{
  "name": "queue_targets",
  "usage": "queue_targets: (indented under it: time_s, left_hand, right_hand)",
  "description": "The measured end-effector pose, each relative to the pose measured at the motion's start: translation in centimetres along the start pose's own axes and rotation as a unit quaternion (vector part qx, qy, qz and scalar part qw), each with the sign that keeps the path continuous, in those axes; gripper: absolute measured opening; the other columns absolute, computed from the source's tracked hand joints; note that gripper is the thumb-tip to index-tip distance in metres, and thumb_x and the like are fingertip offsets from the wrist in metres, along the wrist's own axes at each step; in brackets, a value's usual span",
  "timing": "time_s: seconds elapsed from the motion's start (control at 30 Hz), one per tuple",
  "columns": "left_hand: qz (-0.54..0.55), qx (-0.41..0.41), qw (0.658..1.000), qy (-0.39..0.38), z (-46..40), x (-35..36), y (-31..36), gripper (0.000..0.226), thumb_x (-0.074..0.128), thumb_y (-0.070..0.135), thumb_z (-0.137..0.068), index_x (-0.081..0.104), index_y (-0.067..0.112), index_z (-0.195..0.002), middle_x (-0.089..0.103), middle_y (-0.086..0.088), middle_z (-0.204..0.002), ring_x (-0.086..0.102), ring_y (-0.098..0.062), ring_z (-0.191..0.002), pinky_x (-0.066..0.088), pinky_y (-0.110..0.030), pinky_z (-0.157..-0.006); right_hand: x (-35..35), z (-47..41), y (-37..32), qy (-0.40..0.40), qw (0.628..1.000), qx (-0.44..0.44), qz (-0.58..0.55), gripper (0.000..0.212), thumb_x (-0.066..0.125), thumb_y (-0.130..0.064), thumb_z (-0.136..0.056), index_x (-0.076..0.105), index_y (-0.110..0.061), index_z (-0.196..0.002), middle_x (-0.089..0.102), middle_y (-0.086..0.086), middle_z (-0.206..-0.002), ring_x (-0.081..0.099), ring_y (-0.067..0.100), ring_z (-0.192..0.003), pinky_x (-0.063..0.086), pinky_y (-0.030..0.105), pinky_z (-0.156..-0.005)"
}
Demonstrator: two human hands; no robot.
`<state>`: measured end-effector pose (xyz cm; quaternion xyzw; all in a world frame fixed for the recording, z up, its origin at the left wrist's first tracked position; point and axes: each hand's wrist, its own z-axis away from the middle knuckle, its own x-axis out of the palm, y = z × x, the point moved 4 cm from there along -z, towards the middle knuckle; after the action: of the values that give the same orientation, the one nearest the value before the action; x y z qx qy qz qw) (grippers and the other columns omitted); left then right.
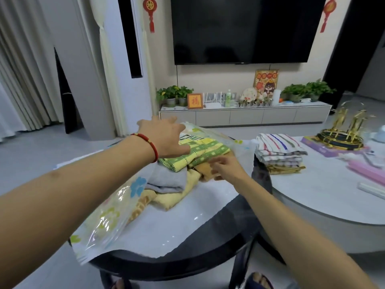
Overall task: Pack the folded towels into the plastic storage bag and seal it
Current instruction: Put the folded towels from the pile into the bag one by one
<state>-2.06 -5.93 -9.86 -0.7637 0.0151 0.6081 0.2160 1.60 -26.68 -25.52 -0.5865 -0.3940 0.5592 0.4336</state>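
Green-and-yellow checked towel tops the pile under her left hand, fingers spread flat to steady it in the flowered plastic bag; the right hand, loosely open, touches the orange towel at the bag's mouth, likely nudging it inward. Striped towels wait right

Glossy plastic bag, cloth towels

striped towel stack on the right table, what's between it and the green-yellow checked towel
In the head view, only clear plastic storage bag film lies between the striped towel stack and the green-yellow checked towel.
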Motion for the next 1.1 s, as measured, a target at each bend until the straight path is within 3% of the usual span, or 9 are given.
queue_targets:
  time_s: [0.13, 0.27, 0.37, 0.5, 0.57, 0.63, 0.8, 0.97, 1.1]
  left_hand:
    - [-0.022, 0.033, 0.999, 0.003, -1.7, 1.0, 3.6, 0.066, 0.046, 0.069, -0.083, 0.046, 0.037, -0.140, 0.042, 0.001, -0.150, 0.046, -0.037, -0.124, 0.045, -0.063, -0.092]
    - [-0.030, 0.065, 0.997, -0.007, -3.9, 2.2, 7.0, 0.056, 0.049, 0.063, -0.084, 0.054, 0.035, -0.132, 0.048, 0.002, -0.137, 0.045, -0.036, -0.123, 0.045, -0.063, -0.090]
    - [-0.026, 0.085, 0.996, -0.008, -5.9, 2.9, 9.2, 0.056, 0.049, 0.061, -0.083, 0.056, 0.034, -0.131, 0.049, 0.002, -0.136, 0.045, -0.035, -0.124, 0.045, -0.061, -0.090]
    - [-0.017, 0.114, 0.993, -0.020, -8.6, 4.1, 11.9, 0.056, 0.049, 0.061, -0.083, 0.055, 0.035, -0.132, 0.050, 0.001, -0.141, 0.044, -0.035, -0.126, 0.042, -0.060, -0.096]
    - [-0.003, 0.123, 0.992, -0.015, -9.9, 4.6, 13.1, 0.053, 0.044, 0.060, -0.085, 0.056, 0.036, -0.131, 0.052, 0.003, -0.137, 0.045, -0.034, -0.122, 0.043, -0.053, -0.093]
    - [0.014, 0.127, 0.992, -0.008, -11.0, 5.0, 14.2, 0.049, 0.042, 0.058, -0.086, 0.058, 0.037, -0.128, 0.055, 0.004, -0.132, 0.046, -0.033, -0.119, 0.043, -0.050, -0.092]
    - [0.012, 0.149, 0.989, 0.001, -12.9, 5.8, 16.1, 0.050, 0.049, 0.058, -0.086, 0.055, 0.039, -0.132, 0.052, 0.006, -0.136, 0.044, -0.032, -0.122, 0.040, -0.053, -0.095]
    - [0.001, 0.161, 0.987, 0.005, -14.0, 6.0, 16.3, 0.059, 0.054, 0.060, -0.081, 0.052, 0.041, -0.136, 0.050, 0.006, -0.142, 0.042, -0.033, -0.126, 0.042, -0.048, -0.089]
    - [-0.001, 0.157, 0.988, -0.001, -14.1, 5.4, 15.6, 0.065, 0.056, 0.064, -0.078, 0.046, 0.048, -0.140, 0.049, 0.006, -0.142, 0.042, -0.032, -0.124, 0.044, -0.049, -0.090]
  right_hand:
    - [-7.8, 1.1, 2.7, 0.050, 0.998, 0.011, 0.048, 0.019, 0.062, -0.012, -0.091, 0.079, -0.014, -0.098, 0.079, 0.009, -0.093, 0.076, 0.023, -0.078, 0.063, 0.036, -0.071]
    - [-15.8, 1.1, 6.5, 0.168, 0.980, 0.023, 0.100, 0.017, 0.063, -0.019, -0.091, 0.079, -0.014, -0.088, 0.079, 0.013, -0.087, 0.072, 0.017, -0.068, 0.061, 0.034, -0.062]
    - [-20.3, -1.0, 8.3, 0.214, 0.954, 0.030, 0.206, 0.022, 0.061, -0.023, -0.095, 0.078, -0.017, -0.108, 0.075, 0.006, -0.108, 0.067, 0.022, -0.094, 0.058, 0.039, -0.084]
    - [-24.1, -5.7, 8.9, 0.250, 0.916, 0.011, 0.313, 0.030, 0.058, -0.019, -0.098, 0.071, -0.019, -0.125, 0.063, 0.014, -0.135, 0.061, 0.032, -0.114, 0.054, 0.043, -0.094]
    - [-25.4, -8.5, 9.7, 0.236, 0.889, 0.027, 0.393, 0.034, 0.056, -0.026, -0.101, 0.065, -0.029, -0.134, 0.039, 0.017, -0.159, 0.038, 0.039, -0.144, 0.042, 0.049, -0.109]
    - [-26.6, -11.2, 10.5, 0.209, 0.874, 0.061, 0.434, 0.039, 0.049, -0.034, -0.105, 0.056, -0.036, -0.143, 0.020, 0.016, -0.168, 0.021, 0.039, -0.154, 0.031, 0.053, -0.117]
    - [-28.7, -16.3, 11.6, 0.213, 0.899, 0.050, 0.380, 0.041, 0.042, -0.022, -0.108, 0.054, -0.021, -0.147, 0.056, 0.024, -0.144, 0.058, 0.046, -0.122, 0.050, 0.051, -0.103]
    - [-29.8, -17.9, 12.5, 0.239, 0.892, 0.112, 0.368, 0.055, 0.065, -0.023, -0.093, 0.052, -0.027, -0.146, 0.059, 0.022, -0.140, 0.057, 0.047, -0.122, 0.051, 0.056, -0.102]
    - [-29.2, -17.9, 10.5, 0.203, 0.869, 0.066, 0.446, 0.057, 0.063, -0.010, -0.090, 0.058, -0.034, -0.141, 0.060, 0.019, -0.141, 0.062, 0.043, -0.113, 0.057, 0.052, -0.094]
